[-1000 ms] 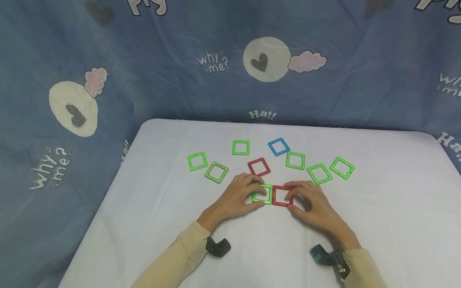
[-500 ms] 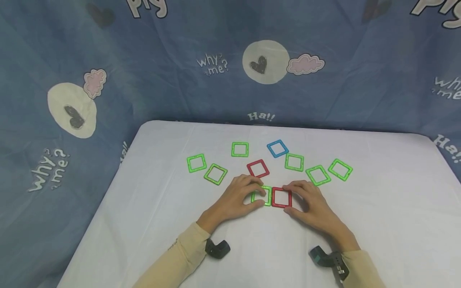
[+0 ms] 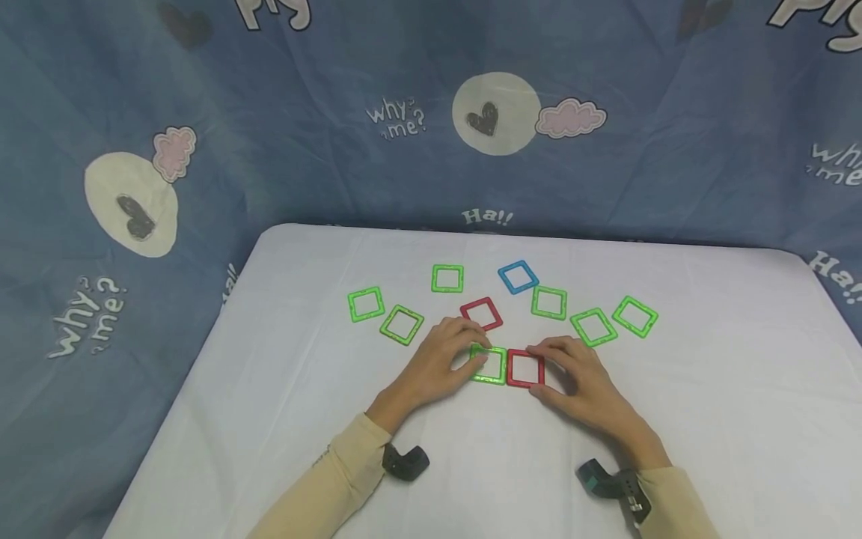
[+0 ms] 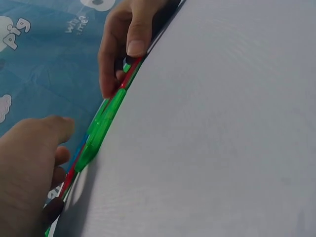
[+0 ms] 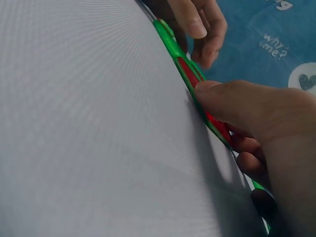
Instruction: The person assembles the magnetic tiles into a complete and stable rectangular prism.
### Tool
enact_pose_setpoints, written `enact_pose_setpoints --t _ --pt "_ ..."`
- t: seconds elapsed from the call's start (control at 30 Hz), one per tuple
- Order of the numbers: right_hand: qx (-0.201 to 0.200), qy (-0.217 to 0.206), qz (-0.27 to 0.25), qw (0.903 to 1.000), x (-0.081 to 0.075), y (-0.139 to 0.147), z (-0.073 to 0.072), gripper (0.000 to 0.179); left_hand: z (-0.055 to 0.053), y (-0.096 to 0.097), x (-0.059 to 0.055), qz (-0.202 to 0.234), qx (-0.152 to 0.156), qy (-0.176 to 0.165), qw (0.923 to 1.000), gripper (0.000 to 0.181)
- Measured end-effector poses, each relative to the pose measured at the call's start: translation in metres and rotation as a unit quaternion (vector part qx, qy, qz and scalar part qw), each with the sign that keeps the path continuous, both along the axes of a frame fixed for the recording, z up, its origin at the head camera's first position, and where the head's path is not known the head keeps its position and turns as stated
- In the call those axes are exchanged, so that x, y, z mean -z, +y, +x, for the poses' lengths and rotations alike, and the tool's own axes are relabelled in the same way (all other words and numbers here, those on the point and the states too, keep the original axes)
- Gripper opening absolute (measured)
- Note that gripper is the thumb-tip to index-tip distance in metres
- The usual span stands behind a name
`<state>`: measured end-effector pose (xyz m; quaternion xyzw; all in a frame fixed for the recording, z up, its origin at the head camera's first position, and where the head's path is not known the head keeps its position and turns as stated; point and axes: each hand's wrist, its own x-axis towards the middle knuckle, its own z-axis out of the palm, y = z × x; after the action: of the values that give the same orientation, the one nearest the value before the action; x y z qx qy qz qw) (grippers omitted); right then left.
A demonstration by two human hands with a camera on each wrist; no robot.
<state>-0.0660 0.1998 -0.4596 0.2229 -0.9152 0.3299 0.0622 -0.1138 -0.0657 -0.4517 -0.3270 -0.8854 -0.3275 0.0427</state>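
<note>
In the head view a green square magnetic tile (image 3: 503, 367) lies flat, edge to edge with a red square magnetic tile (image 3: 520, 385) on its right. My left hand (image 3: 434, 367) is beside the green tile, fingers over its far left corner and thumb drawn back from the near edge. The left wrist view shows that thumb apart from the green tile (image 4: 102, 128). My right hand (image 3: 582, 378) pinches the red tile between thumb at the near edge and fingers at the far edge. In the right wrist view the thumb overlaps the red tile (image 5: 187, 71).
Just beyond my left fingers lies another red tile (image 3: 474, 302). A blue tile (image 3: 526, 288) is farther back, its corner close to a green tile (image 3: 548, 316). Several more green tiles are spread left and right on the white-covered table (image 3: 269, 337). A blue printed cloth (image 3: 337, 172) hangs behind.
My left thumb has lifted back from the green tile's near edge, and that hand has shifted slightly away and up. Earlier, my right fingers spread to the red tile's far and near edges.
</note>
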Motion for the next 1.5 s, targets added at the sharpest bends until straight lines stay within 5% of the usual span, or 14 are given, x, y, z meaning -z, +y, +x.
enact_pose_setpoints --t 0.23,0.5,1.0,1.5 --pt "0.004 -0.003 -0.004 1.0 0.0 0.002 0.0 0.057 -0.007 0.002 0.004 0.024 -0.033 0.025 0.9988 0.018" --pt "0.01 -0.014 -0.006 0.9998 -0.001 0.004 0.001 0.057 -0.013 0.005 0.007 0.035 -0.066 0.017 0.9971 0.02" --pt "0.003 -0.016 -0.007 0.9998 0.001 0.002 0.0 0.056 -0.026 0.009 0.007 -0.02 -0.113 -0.01 0.9934 0.049" --pt "0.016 -0.034 -0.002 0.9993 -0.002 -0.001 0.0 0.055 -0.039 0.017 0.003 -0.092 -0.112 -0.026 0.9891 0.063"
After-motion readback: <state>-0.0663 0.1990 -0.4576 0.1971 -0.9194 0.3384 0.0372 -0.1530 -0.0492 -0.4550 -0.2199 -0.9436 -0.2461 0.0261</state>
